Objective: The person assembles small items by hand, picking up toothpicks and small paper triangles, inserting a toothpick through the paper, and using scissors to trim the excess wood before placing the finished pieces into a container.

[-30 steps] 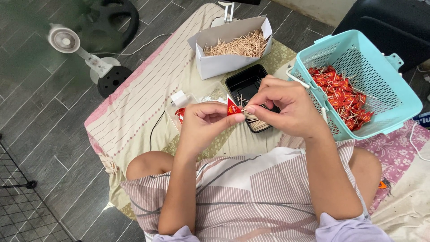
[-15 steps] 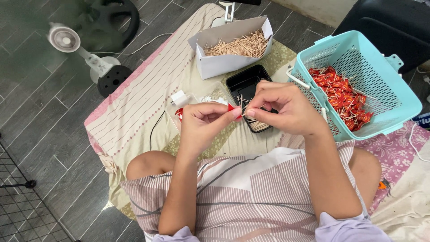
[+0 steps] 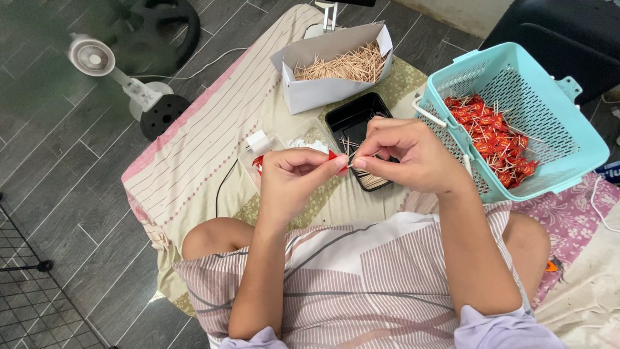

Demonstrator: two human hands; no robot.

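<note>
Red, small: one wrapped piece (image 3: 332, 155), pinched at the fingertips of the left hand (image 3: 294, 178), most of it hidden by the fingers. It sits at the centre of the view, above the person's lap and in front of the black tray.

Wooden, thin: one toothpick (image 3: 363, 158), long axis close to level, running left to right, its left end pointing at the red piece, its right end gripped between thumb and forefinger of the right hand (image 3: 407, 155). Whether the tip has entered the piece cannot be told.

Hands: two, both closed in a fine pinch, fingertips nearly meeting; remaining fingers curled; forearms rising from the lap and converging.

Left to right, other items:
- One small white fan (image 3: 103, 64) on a stand, on the grey tiled floor, beside one black round base.
- One striped cloth (image 3: 194, 148) spread on the floor, carrying the rest.
- One white plug (image 3: 259, 140) with a cable, just left of the left hand.
- One white cardboard box (image 3: 323, 90) of many loose toothpicks, uncounted.
- One black tray (image 3: 352, 119), holding a few toothpicks, partly behind the hands.
- One turquoise perforated basket (image 3: 568, 139), tilted, holding a heap of red pieces already on sticks, too many to count.
</note>
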